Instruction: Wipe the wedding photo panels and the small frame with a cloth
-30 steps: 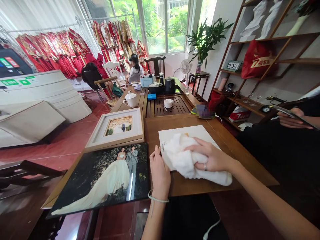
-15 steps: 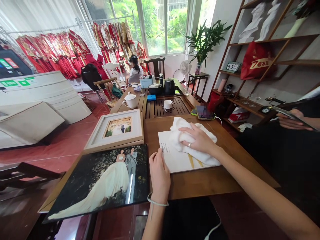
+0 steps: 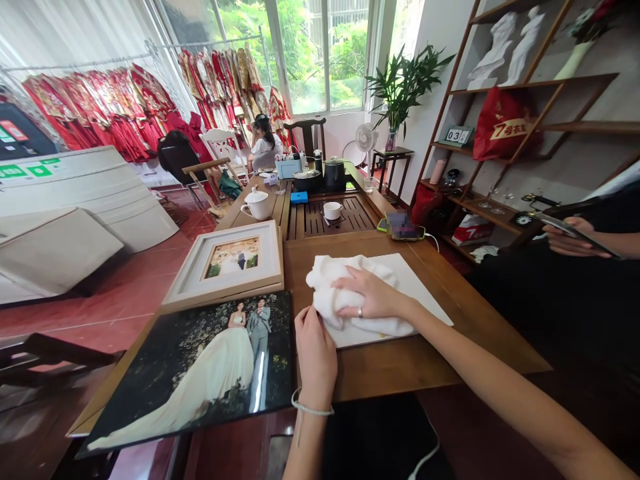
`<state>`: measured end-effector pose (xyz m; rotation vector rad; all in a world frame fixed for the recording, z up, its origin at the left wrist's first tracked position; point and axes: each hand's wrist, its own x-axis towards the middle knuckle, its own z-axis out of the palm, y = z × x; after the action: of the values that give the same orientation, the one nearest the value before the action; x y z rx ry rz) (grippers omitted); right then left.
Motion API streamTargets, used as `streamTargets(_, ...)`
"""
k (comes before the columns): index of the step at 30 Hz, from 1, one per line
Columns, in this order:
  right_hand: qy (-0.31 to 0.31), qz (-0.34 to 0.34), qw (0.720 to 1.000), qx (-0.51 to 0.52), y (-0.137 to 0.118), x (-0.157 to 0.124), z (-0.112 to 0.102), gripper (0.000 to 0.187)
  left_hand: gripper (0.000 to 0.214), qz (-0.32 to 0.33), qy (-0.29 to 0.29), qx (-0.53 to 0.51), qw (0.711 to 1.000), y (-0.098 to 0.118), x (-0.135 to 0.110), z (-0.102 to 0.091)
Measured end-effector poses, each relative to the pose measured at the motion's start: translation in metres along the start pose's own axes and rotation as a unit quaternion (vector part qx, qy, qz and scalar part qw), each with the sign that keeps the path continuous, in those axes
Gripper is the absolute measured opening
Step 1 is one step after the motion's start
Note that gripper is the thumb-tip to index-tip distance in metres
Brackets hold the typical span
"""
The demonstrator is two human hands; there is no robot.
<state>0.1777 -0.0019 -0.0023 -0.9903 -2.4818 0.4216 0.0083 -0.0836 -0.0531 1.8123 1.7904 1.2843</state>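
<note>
My right hand (image 3: pixel 377 297), with a ring on one finger, presses on a bunched white towel (image 3: pixel 326 288). Beneath the towel lies a flat white panel (image 3: pixel 425 288), whose print is mostly covered by the cloth. At the panel's left edge, my left hand (image 3: pixel 318 343) has its fingers closed on the rim; the fingertips are partly hidden. A glossy wedding photo panel (image 3: pixel 215 363) lies just left of that hand and juts over the table's front edge. Behind it rests a pale wooden picture frame (image 3: pixel 175 285) holding a smaller wedding photo.
The wooden table (image 3: pixel 500 353) carries a white teapot (image 3: pixel 257 204), a white cup (image 3: pixel 332 211), a black kettle (image 3: pixel 334 175) and phones (image 3: pixel 404 227) farther back. At the right, another person's hand (image 3: pixel 575 237) holds a phone. Someone sits (image 3: pixel 264 143) beyond the table's far end.
My right hand has slid the towel left and slightly toward me across the panel, baring its right side and covering the printed left side. My left hand stays at the left edge.
</note>
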Motion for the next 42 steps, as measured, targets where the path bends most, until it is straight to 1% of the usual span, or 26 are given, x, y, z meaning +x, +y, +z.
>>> streamTargets(4, -0.080, -0.026, 0.991, 0.101, -0.004, -0.009, -0.015, 0.041, 0.032, 0.006, -0.022, -0.003, 1.000, 0.004, 0.000, -0.004)
streamTargets(7, -0.138, -0.026, 0.976, 0.168, 0.000, -0.012, -0.028, 0.034, 0.023, -0.017, -0.006, -0.004, 1.000, 0.003, 0.000, -0.002)
streamTargets(9, -0.153, -0.023, 0.970, 0.188, 0.004, -0.013, -0.036, 0.028, 0.024, -0.023, 0.014, -0.006, 1.000, 0.001, 0.000, 0.000)
streamTargets(11, -0.132, 0.000, 0.977, 0.166, 0.009, -0.014, -0.041, 0.024, 0.027, -0.018, 0.028, -0.008, 0.999, -0.001, 0.000, 0.003)
streamTargets(14, -0.046, 0.068, 0.993, 0.087, 0.014, -0.013, -0.040, 0.024, 0.032, -0.017, 0.023, -0.003, 1.000, -0.003, 0.000, 0.005)
streamTargets(17, 0.046, 0.142, 0.989, -0.001, 0.014, -0.006, -0.027, 0.031, 0.035, -0.021, 0.003, 0.003, 1.000, -0.004, 0.000, 0.004)
streamTargets(19, 0.077, 0.174, 0.980, -0.058, 0.011, 0.001, -0.015, 0.037, 0.037, -0.020, -0.002, 0.003, 1.000, -0.004, 0.000, 0.003)
streamTargets(21, 0.082, 0.177, 0.975, -0.109, 0.006, 0.009, -0.003, 0.043, 0.039, -0.016, -0.001, 0.003, 1.000, -0.004, 0.000, 0.003)
streamTargets(24, 0.060, 0.143, 0.977, -0.146, -0.001, 0.021, 0.007, 0.054, 0.038, -0.016, -0.001, 0.003, 1.000, -0.003, 0.001, 0.003)
streamTargets(26, 0.028, 0.099, 0.986, -0.134, -0.005, 0.024, 0.007, 0.057, 0.035, -0.018, 0.002, 0.006, 1.000, -0.002, 0.001, 0.003)
streamTargets(28, -0.008, 0.050, 0.994, -0.101, -0.008, 0.021, 0.003, 0.058, 0.030, -0.023, 0.008, 0.014, 1.000, -0.001, 0.001, 0.001)
streamTargets(30, -0.036, 0.014, 0.997, -0.064, -0.014, 0.012, -0.003, 0.060, 0.026, -0.021, 0.005, 0.021, 1.000, 0.000, 0.001, -0.001)
streamTargets(32, -0.054, -0.007, 0.998, -0.042, -0.021, -0.004, -0.008, 0.063, 0.028, -0.011, -0.006, 0.023, 1.000, 0.001, 0.000, -0.003)
streamTargets(35, -0.054, -0.009, 0.998, -0.029, -0.030, -0.035, -0.011, 0.062, 0.033, -0.007, -0.016, 0.021, 1.000, 0.001, 0.000, -0.003)
streamTargets(37, -0.033, 0.006, 0.999, -0.026, -0.031, -0.057, -0.011, 0.060, 0.036, -0.011, -0.014, 0.024, 1.000, -0.001, 0.001, -0.002)
streamTargets(39, 0.007, 0.035, 0.999, -0.027, -0.027, -0.078, -0.012, 0.060, 0.041, -0.010, -0.014, 0.030, 0.999, -0.003, 0.001, 0.000)
streamTargets(42, 0.087, 0.114, 0.989, -0.038, -0.009, -0.107, -0.014, 0.056, 0.047, -0.005, -0.021, 0.044, 0.999, -0.004, 0.001, 0.001)
